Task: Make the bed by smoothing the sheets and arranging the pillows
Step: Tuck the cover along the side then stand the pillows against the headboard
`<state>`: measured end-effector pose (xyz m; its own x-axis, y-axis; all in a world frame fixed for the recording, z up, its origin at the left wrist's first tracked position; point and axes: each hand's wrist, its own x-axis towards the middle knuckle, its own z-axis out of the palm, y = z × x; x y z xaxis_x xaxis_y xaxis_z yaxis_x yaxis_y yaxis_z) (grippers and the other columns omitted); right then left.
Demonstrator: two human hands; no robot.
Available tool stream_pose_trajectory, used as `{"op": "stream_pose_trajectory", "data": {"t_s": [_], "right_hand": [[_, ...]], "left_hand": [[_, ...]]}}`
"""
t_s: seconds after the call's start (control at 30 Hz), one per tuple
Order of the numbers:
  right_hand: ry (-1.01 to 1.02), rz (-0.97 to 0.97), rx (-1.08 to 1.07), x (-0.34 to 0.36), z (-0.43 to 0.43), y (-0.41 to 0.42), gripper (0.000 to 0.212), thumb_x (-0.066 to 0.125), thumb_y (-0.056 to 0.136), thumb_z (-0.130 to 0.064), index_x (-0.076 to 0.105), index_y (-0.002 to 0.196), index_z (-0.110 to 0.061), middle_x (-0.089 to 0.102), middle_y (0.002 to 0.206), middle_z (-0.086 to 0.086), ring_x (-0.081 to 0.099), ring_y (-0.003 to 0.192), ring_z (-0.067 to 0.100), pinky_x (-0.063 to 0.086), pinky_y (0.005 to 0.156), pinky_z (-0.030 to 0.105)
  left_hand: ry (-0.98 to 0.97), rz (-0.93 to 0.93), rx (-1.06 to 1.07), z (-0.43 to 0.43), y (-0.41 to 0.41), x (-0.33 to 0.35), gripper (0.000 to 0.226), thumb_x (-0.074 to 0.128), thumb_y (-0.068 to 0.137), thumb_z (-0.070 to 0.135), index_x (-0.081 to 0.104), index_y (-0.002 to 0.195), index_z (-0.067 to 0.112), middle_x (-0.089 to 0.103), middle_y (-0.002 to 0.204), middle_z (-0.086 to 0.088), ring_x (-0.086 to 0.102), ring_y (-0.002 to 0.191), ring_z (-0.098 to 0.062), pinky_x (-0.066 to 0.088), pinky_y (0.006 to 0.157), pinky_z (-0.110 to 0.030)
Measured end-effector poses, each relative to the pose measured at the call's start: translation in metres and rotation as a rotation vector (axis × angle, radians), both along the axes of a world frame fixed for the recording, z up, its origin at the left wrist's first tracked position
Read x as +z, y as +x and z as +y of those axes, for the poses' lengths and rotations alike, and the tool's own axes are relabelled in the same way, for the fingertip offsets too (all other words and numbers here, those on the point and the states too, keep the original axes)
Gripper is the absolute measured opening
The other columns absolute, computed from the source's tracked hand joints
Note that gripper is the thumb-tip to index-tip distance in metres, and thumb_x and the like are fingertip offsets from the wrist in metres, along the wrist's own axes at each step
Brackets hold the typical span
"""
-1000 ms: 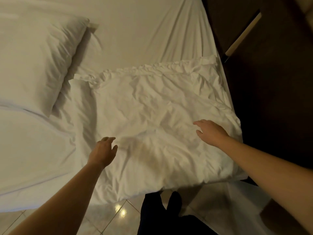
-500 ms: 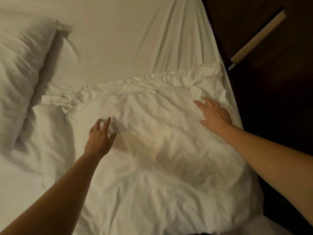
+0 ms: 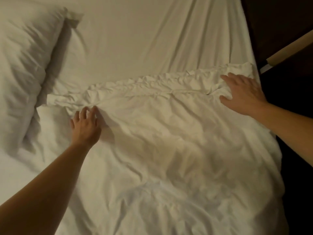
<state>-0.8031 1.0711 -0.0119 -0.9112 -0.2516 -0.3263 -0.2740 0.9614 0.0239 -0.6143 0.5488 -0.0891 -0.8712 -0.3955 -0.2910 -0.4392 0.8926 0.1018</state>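
A crumpled white pillow (image 3: 169, 141) with a ruffled far edge lies across the near right part of the bed. My left hand (image 3: 85, 126) rests on it near its far left corner, fingers spread and straight. My right hand (image 3: 242, 92) presses flat on its far right corner, just below the ruffle. A second white pillow (image 3: 25, 65) lies at the left of the bed. The white fitted sheet (image 3: 127, 39) stretches beyond both, creased toward the right edge.
The bed's right edge (image 3: 254, 61) drops to a dark floor. A pale wooden bar (image 3: 291, 48) slants there, close to the mattress corner.
Both hands have slid away from me across the crumpled pillow to its far ruffled edge. The view has closed in over the bed, and the floor tiles have left the frame.
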Motion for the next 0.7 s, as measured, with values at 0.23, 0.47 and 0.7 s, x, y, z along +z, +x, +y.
{"op": "stream_pose_trajectory", "data": {"t_s": [0.23,0.47,0.7], "right_hand": [[0.198,-0.202,-0.090,-0.039,-0.022,-0.015,0.076,0.062,0.090,-0.035,0.027,0.156,-0.025,0.048,0.147,0.010,0.044,0.129,0.036,0.036,0.105,0.048],[0.258,-0.002,0.065,-0.043,-0.022,-0.006,0.017,0.059,0.094,-0.029,0.069,0.102,-0.018,0.066,0.101,0.007,0.055,0.099,0.030,0.035,0.096,0.044],[0.123,0.202,-0.010,0.013,-0.021,-0.024,0.006,0.069,0.088,-0.016,0.064,0.087,-0.012,0.061,0.083,0.025,0.058,0.084,0.039,0.036,0.089,0.048]], "left_hand": [[-0.114,-0.177,0.103,-0.072,0.000,0.012,0.079,0.062,0.094,0.027,0.021,0.161,0.033,0.013,0.170,-0.011,0.008,0.156,-0.041,0.007,0.123,-0.066],[-0.270,-0.314,0.096,-0.105,0.020,0.015,0.042,0.057,0.097,0.043,0.061,0.130,0.018,0.063,0.121,-0.014,0.052,0.118,-0.040,0.037,0.098,-0.049],[-0.410,-0.093,-0.018,-0.128,0.008,0.056,0.006,0.066,0.090,0.027,0.068,0.093,0.023,0.066,0.104,-0.011,0.054,0.100,-0.042,0.036,0.089,-0.051]]}}
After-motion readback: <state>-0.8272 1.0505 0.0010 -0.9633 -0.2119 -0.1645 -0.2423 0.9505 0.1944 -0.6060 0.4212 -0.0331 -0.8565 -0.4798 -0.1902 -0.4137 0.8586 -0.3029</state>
